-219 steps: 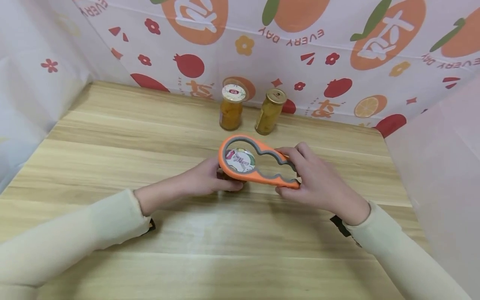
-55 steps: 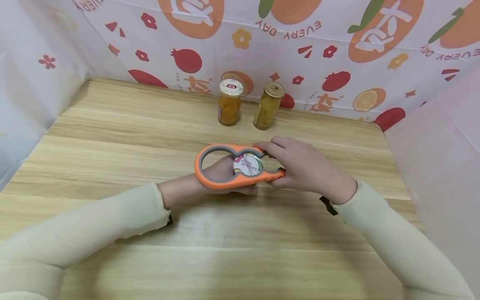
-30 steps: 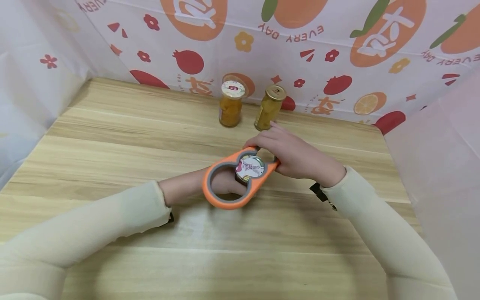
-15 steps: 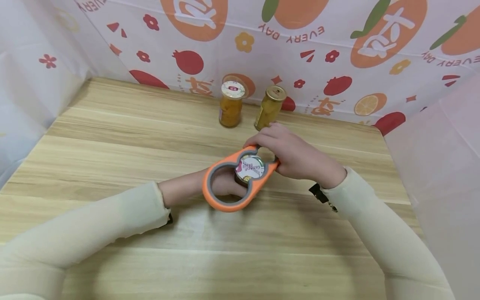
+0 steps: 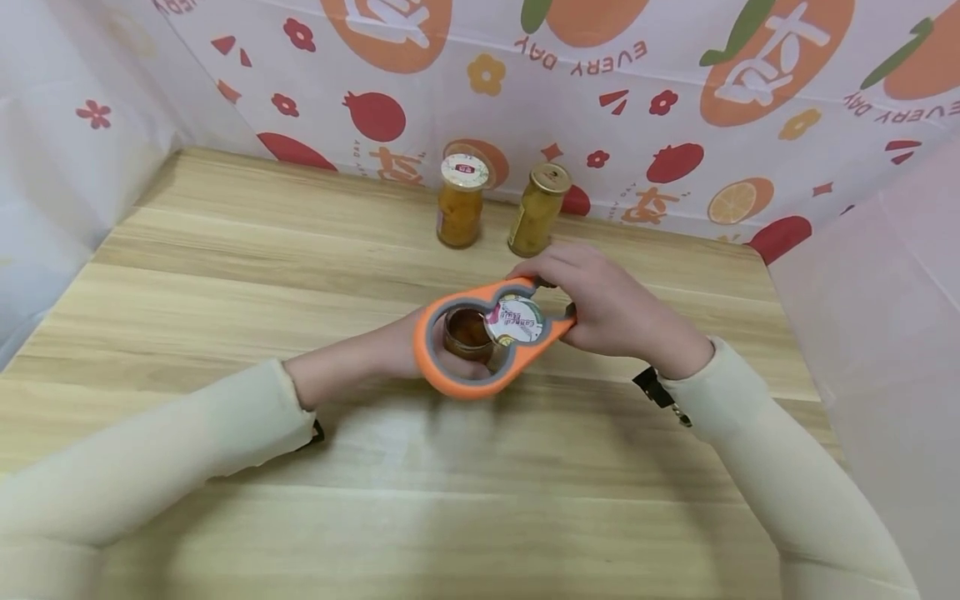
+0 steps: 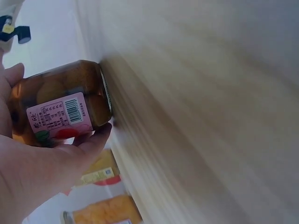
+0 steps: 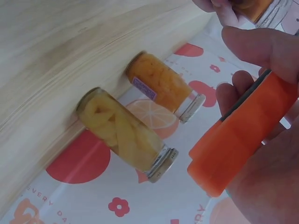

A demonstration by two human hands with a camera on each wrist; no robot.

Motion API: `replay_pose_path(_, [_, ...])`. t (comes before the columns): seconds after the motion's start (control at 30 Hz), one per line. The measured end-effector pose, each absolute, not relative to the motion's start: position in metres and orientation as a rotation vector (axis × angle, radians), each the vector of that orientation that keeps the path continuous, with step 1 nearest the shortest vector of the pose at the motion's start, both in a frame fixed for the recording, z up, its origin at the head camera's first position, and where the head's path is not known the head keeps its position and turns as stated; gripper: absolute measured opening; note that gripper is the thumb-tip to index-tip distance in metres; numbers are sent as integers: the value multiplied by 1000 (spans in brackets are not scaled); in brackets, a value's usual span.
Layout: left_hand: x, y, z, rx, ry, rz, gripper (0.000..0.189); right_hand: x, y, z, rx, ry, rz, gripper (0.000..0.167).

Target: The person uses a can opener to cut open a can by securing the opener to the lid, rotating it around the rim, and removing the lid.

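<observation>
My left hand (image 5: 397,346) grips a brown glass fruit jar (image 5: 467,330) just above the table. Its mouth shows uncovered through the big ring of an orange and grey jar opener (image 5: 459,388). The printed lid (image 5: 516,320) sits in the opener's middle notch, off to the right of the jar mouth. My right hand (image 5: 618,308) grips the opener's two handle ends. In the left wrist view the jar (image 6: 65,100) bears a pink label, with fingers and thumb around it. The right wrist view has the opener's orange handle (image 7: 243,135) in my right hand.
Behind my hands stand a jar of orange fruit (image 5: 460,212) with a white lid and a taller jar of yellow fruit (image 5: 536,218) with a gold lid. Beyond the wooden table (image 5: 420,517) hangs a fruit-print cloth (image 5: 487,108).
The lid has come off the jar and moved right and up with the opener and my right hand. The jar and my left hand have shifted slightly left, baring the jar mouth.
</observation>
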State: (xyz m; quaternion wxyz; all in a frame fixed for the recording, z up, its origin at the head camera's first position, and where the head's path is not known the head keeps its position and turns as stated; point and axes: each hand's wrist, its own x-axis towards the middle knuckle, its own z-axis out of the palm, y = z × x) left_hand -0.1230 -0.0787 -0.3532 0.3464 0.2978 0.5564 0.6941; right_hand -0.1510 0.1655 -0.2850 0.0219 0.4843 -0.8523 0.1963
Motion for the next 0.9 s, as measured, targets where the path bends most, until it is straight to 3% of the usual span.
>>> replay_pose_path(0.07, [-122, -90, -357, 869, 1889, 1657, 76, -150, 166, -285, 1494, -2642, 619, 55])
replay_pose_path(0.2, [-124, -110, -364, 742, 2122, 1501, 56, -147, 168, -286, 1480, -2649, 638, 57])
replay_pose_path(0.57, [-127, -154, -370, 572, 2174, 1537, 47, -141, 176, -289, 1451, -2651, 641, 60])
replay_pose_path(0.9, [-127, -182, -361, 382, 2240, 1594, 50, -139, 179, -293, 1476, -2654, 639, 58])
